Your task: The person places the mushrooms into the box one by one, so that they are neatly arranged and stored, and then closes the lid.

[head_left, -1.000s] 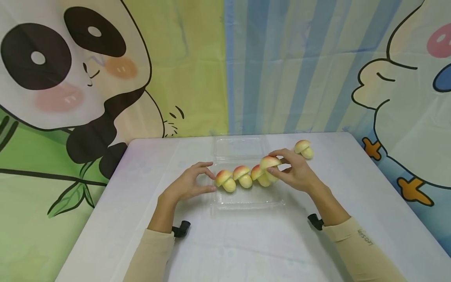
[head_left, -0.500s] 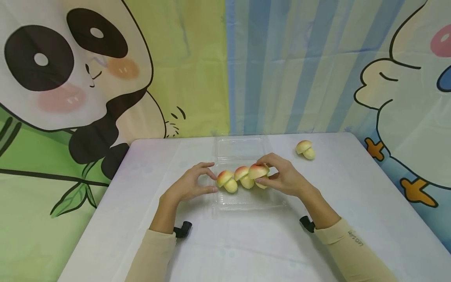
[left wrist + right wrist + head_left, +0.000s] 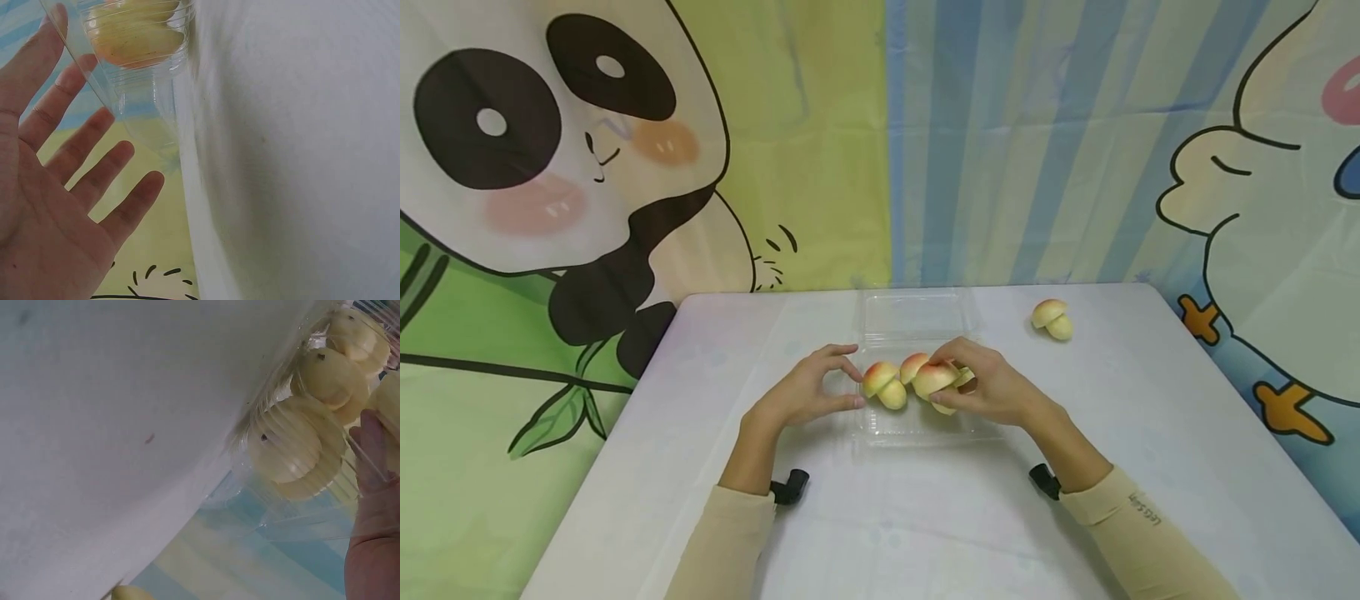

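My right hand [image 3: 988,383] pinches a yellow toy mushroom [image 3: 931,380] with a reddish cap between thumb and fingers, over a clear plastic box [image 3: 895,429]. Inside the box, one toy mushroom [image 3: 891,393] stands at the left end and a second [image 3: 912,365] is partly covered by the held one. A third [image 3: 966,380] shows behind my right fingers. Through the box wall, the right wrist view shows three pale mushrooms [image 3: 284,447] in a row. My left hand [image 3: 808,387] is at the box's left edge, its fingers spread and fairly straight beside the rim [image 3: 87,69].
The box's hinged lid [image 3: 913,317] lies open toward the back of the white table [image 3: 880,517]. Another toy mushroom [image 3: 1052,319] lies on the table at the back right. A cartoon-printed cloth [image 3: 820,150] hangs behind the table.
My right hand has moved left and slightly toward me with the held toy mushroom, from the row's right end to beside the second one. My left hand has stayed at the box edge.
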Demonstrator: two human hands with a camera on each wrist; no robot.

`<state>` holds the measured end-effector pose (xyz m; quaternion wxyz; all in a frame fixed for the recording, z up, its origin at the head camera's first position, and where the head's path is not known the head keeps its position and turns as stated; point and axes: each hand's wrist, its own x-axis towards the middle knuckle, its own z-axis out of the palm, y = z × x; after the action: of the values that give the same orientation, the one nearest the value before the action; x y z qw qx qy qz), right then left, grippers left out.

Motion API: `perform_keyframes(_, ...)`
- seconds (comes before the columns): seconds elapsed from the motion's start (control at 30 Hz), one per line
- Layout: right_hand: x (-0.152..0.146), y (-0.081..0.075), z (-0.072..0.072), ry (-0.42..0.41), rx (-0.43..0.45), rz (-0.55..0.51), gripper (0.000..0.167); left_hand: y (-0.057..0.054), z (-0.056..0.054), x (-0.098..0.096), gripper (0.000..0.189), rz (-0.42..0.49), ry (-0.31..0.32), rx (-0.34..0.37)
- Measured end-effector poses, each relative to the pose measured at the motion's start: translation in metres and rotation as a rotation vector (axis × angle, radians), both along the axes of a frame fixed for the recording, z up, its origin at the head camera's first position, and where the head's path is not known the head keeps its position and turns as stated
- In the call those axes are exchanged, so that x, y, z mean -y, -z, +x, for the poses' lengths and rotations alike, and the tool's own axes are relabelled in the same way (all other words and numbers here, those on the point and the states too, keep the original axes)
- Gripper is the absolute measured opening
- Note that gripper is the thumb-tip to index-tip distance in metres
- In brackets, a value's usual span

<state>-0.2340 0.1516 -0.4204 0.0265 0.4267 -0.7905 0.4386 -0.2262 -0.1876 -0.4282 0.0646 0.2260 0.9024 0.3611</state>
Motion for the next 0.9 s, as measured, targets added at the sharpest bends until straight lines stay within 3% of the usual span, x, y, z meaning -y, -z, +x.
perform_keyframes(0.4, 0.021, 0.0, 0.004, -0.03, 0.005, 0.039, 0.042, 0.003, -0.002, 0.002, 0.029, 0.001, -0.009, -0.003)
perform_keyframes(0.9, 0.025, 0.001, 0.008, -0.019, 0.087, 0.224, 0.048, 0.003, -0.002, 0.0, 0.031, -0.002, 0.007, -0.001)
